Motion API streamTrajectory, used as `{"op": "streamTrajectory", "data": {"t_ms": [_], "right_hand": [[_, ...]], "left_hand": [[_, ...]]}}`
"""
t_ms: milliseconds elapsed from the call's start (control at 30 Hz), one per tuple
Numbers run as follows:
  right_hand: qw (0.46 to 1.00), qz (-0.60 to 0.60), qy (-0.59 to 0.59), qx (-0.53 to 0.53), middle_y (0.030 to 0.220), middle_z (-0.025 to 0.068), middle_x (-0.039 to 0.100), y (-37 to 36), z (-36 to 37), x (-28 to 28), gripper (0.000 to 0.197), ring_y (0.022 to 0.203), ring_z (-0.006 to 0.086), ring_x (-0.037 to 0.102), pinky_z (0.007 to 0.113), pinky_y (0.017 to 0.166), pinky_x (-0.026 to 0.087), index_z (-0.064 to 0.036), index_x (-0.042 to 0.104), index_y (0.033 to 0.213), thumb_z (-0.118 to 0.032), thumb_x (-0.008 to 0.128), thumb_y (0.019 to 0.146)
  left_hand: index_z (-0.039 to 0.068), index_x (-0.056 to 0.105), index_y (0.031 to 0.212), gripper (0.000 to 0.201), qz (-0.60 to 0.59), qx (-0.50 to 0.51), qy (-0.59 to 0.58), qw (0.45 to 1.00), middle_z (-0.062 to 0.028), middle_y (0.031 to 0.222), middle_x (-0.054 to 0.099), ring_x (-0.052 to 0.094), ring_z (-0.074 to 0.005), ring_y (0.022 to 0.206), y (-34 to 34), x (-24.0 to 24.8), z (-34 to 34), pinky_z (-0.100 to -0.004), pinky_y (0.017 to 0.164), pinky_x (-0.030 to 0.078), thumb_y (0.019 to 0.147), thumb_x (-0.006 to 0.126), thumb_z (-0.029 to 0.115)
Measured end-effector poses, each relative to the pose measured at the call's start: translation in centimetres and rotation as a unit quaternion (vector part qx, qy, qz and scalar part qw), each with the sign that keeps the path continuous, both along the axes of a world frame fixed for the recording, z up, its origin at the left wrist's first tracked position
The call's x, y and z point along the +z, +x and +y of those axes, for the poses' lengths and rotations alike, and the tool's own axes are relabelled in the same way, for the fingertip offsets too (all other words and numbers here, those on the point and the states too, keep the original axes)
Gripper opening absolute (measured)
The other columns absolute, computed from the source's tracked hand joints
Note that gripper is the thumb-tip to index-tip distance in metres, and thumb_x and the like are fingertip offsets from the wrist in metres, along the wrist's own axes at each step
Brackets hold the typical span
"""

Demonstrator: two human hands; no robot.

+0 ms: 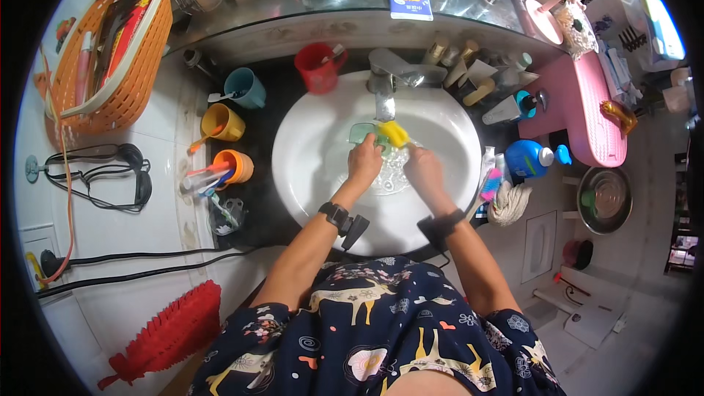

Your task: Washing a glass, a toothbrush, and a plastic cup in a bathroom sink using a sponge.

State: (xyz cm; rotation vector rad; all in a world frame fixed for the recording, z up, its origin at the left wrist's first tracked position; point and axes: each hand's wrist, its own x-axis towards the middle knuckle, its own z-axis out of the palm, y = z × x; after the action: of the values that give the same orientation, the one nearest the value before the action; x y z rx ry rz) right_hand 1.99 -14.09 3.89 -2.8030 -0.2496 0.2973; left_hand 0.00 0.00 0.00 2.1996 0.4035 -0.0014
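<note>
Over the white washbasin (304, 176), my left hand (364, 161) is closed on a pale green, see-through thing (360, 132). It looks like a small cup, though my fingers cover part of it. My right hand (424, 170) is closed round the near end of a yellow brush-like thing (394, 133). Its yellow head is against or just beside the green thing; I cannot tell which. Both lie below the spout of the metal faucet (383, 88). Rippling water (389, 180) shows in the bowl under my hands.
A red mug (318, 70) stands behind the basin. Along the left are a blue cup (246, 88), a yellow mug (222, 124) and an orange cup (233, 166) with toothbrushes. Bottles and a blue container (526, 159) line the right. A glass shelf (293, 11) overhangs the back.
</note>
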Motion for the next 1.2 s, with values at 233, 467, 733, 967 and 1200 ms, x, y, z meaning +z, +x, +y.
{"op": "streamTrajectory", "data": {"t_ms": [233, 467, 733, 967, 1200], "right_hand": [[0.997, -0.078, 0.021, 0.017, 0.075, 0.0191, 0.061, -0.7, -1.1, 2.0, 0.022, 0.066, 0.0351, 0.06, 0.043, 0.06, 0.049, -0.0051, 0.063, 0.089, -0.006, 0.048, 0.072], [0.979, -0.108, 0.005, 0.171, 0.072, 0.0115, 0.058, -0.6, -1.7, 2.8, 0.032, 0.064, 0.0295, 0.06, 0.039, 0.056, 0.048, -0.0068, 0.056, 0.102, -0.002, 0.048, 0.071], [0.96, -0.106, -0.019, 0.258, 0.076, 0.0098, 0.059, -0.6, -7.6, -0.5, 0.038, 0.061, 0.0278, 0.06, 0.037, 0.053, 0.047, -0.01, 0.057, 0.106, -0.001, 0.049, 0.07], [0.978, -0.104, 0.088, 0.159, 0.082, 0.012, 0.06, -0.8, -1.4, 0.3, 0.038, 0.064, 0.031, 0.059, 0.04, 0.057, 0.048, -0.0104, 0.058, 0.108, -0.001, 0.047, 0.073], [0.994, -0.076, 0.064, 0.046, 0.079, 0.0142, 0.061, -1.2, -5.3, -2.9, 0.03, 0.07, 0.032, 0.06, 0.041, 0.061, 0.048, -0.009, 0.06, 0.104, -0.004, 0.048, 0.077]], "left_hand": [[0.005, 0.047, 0.096, 0.022, -0.041, -0.039, -0.052, 0.997, -0.0238, 0.082, 0.058, 0.056, -0.0399, 0.08, 0.3, -1.1, 0.5, -0.0479, 0.069, 0.045, 0.075, 0.052, 0.007], [0.002, 0.05, 0.101, 0.024, 0.016, -0.141, -0.057, 0.988, -0.0199, 0.093, 0.06, 0.058, -0.0358, 0.088, 1.3, -0.8, 4.0, -0.0411, 0.075, 0.045, 0.077, 0.052, 0.006], [0.0, 0.055, 0.102, 0.026, 0.026, -0.23, -0.22, 0.947, -0.0135, 0.094, 0.063, 0.06, -0.0223, 0.089, 1.2, -1.1, 8.1, -0.0298, 0.08, 0.044, 0.077, 0.053, 0.004], [-0.002, 0.053, 0.103, 0.024, 0.056, -0.24, -0.216, 0.945, -0.0084, 0.098, 0.061, 0.057, -0.0155, 0.093, 1.8, 0.0, 5.9, -0.0269, 0.08, 0.044, 0.08, 0.051, 0.0], [0.004, 0.049, 0.109, 0.03, 0.054, -0.17, -0.335, 0.925, -0.0045, 0.105, 0.054, 0.051, -0.0158, 0.1, 0.4, -0.9, 7.1, -0.0311, 0.084, 0.042, 0.081, 0.056, 0.01]]}}
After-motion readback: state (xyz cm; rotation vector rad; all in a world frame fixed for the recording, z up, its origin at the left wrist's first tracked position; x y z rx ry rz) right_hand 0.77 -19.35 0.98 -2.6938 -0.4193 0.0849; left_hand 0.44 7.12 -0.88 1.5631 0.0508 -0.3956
